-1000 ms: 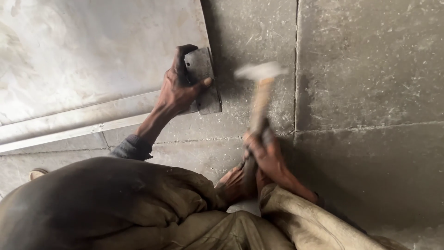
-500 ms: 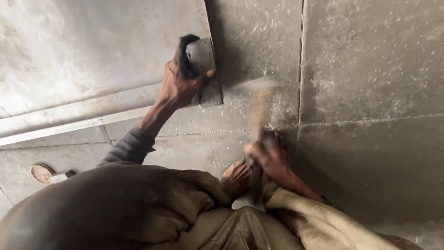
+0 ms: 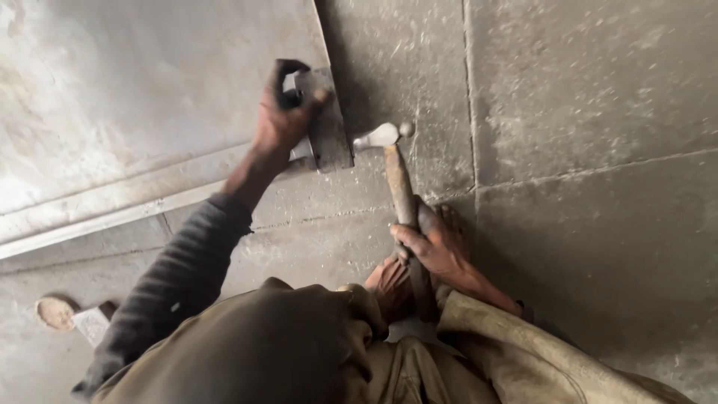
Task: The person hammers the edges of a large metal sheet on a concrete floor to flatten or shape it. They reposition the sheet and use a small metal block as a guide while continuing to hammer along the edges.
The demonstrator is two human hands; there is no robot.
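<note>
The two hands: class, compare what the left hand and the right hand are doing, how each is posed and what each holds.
The left hand reaches far forward, arm stretched, gripping a flat metal block at the sheet's corner; the right hand stays close to the body, wrapped around the hammer handle. The left forearm wears a dark sleeve, the right a tan one. Both are bare and closed around something.

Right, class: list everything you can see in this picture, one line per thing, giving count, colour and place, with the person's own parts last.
Metal sheet: one, pale grey, upper left, lying on the floor.
Metal block: one, dark grey, at the sheet's right corner.
Hammer: one, silver head, brown wooden handle, centre, head by the block.
Stone floor: grey slabs with joints, right and below.
Second hammer: one, wooden handle end and grey head, lower left.
Left hand: one, gripping the metal block.
Right hand: one, holding the hammer handle.
</note>
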